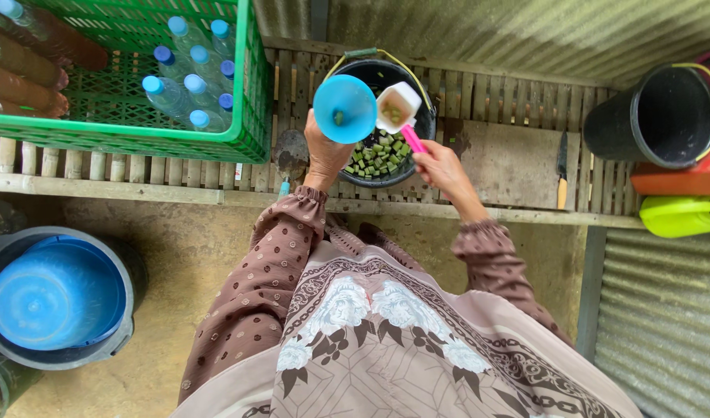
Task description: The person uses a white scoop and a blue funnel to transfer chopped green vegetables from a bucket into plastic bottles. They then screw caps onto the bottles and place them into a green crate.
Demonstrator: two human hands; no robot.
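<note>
— What's the place like?
— Slatted bench (494,101), metal wall, bucket (370,179) of green chunks.
— The hands?
— Left hand (324,155) grips a blue funnel (345,108) above the bucket; right hand (440,166) clasps a scoop (397,108), tipped at the funnel.

Soft even daylight, no harsh shadows, sharp centre, slight wide-angle bend at edges, no glare

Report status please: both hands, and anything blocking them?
Left hand grips blue funnel. Right hand tilts white scoop beside it. Black bucket below. Nothing blocking.
</note>
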